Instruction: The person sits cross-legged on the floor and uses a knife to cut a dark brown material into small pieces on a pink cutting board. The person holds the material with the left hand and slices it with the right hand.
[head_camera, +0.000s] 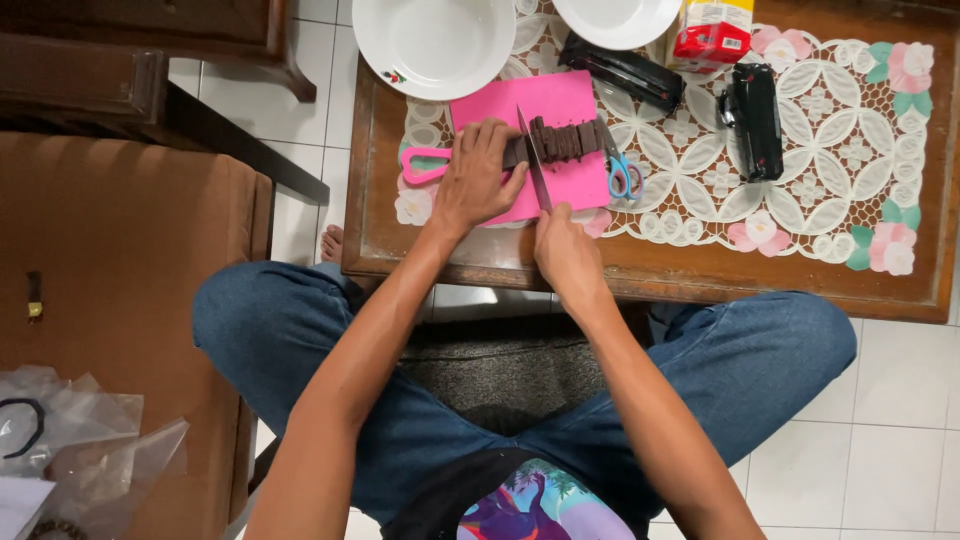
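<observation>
**Slicing a dark bar on the pink board**

Head view, looking straight down at your lap and the low wooden table (640, 275) in front of you.

Your left hand (478, 178) is spread flat over the left end of the dark brown block (562, 140), fingers curled down on top of it to pin it to the pink rectangular plastic cutting board (560, 105). The block lies across the middle of the board and the part right of the blade is already in a row of slices standing side by side.

Your right hand (565, 250) is closed tight around the handle of the long steel kitchen knife (534, 165), so you can't see the handle at all. The blade runs away from you, edge down on the block, just beside your left fingertips.

Around that: blue-handled scissors (622, 172) lie at the right edge of the board, touching it. A pink loop-shaped handle (424, 166) pokes out from under your left hand. Two white round plates (434, 42) sit at the far side, next to a red and white carton (712, 35). Two black oblong packs (754, 120) rest on the white lace floral table mat (800, 180), well right of the board.

You're sitting cross-legged in blue jeans (740, 370) on white floor tiles.
</observation>
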